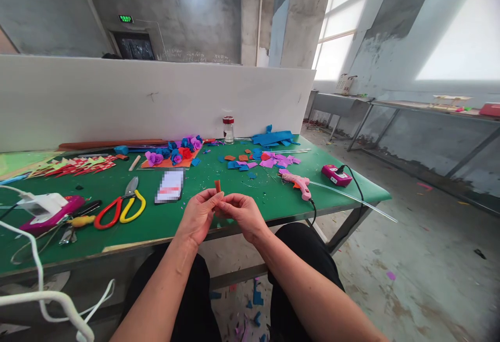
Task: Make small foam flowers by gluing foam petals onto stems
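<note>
My left hand (198, 213) and my right hand (242, 212) meet over the near edge of the green table (164, 219). Both pinch a small orange foam piece (217, 187) that sticks up between the fingertips, rolled or folded. Finished foam flowers (175, 153) in purple, blue and red lie on an orange sheet further back. Loose foam cut-outs (265, 160) in blue, orange and purple are scattered to the right of them.
Red-and-yellow scissors (121, 207) lie left of my hands, a pink glue gun (297, 181) with a clear glue stick to the right. A small jar (228, 128) stands by the white partition (156, 97). A phone (170, 186), white cables (35, 258) and a pink box (336, 174) share the table.
</note>
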Demonstrator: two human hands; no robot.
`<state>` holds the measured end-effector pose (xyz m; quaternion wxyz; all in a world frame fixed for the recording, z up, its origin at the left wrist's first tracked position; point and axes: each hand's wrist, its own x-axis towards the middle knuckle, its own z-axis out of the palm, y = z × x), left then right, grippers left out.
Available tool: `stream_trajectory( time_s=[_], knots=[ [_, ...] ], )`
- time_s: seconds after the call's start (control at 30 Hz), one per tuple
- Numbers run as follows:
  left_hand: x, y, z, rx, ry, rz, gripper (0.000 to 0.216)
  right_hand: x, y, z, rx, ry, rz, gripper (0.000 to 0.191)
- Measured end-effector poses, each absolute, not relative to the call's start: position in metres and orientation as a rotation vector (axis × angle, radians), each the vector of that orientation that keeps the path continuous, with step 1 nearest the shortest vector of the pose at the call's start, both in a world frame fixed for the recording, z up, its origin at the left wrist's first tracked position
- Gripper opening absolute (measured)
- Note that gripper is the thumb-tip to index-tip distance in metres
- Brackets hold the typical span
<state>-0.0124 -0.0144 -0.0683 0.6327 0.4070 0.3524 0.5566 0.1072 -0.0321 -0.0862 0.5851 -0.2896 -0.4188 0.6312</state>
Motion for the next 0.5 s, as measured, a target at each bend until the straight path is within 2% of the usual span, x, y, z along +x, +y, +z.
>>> stream_trajectory(
  time_s=[0.23,0.5],
  knots=[
    [-0.024,-0.007,-0.071,0.978,0.855,1.303,0.044,0.111,-0.027,-0.087,-0.703,-0.877,1.442,0.029],
    [-0.019,-0.010,-0.069,1.160,0.909,1.252,0.031,0.109,-0.030,-0.085,-0.701,-0.890,1.472,0.029]
  ],
)
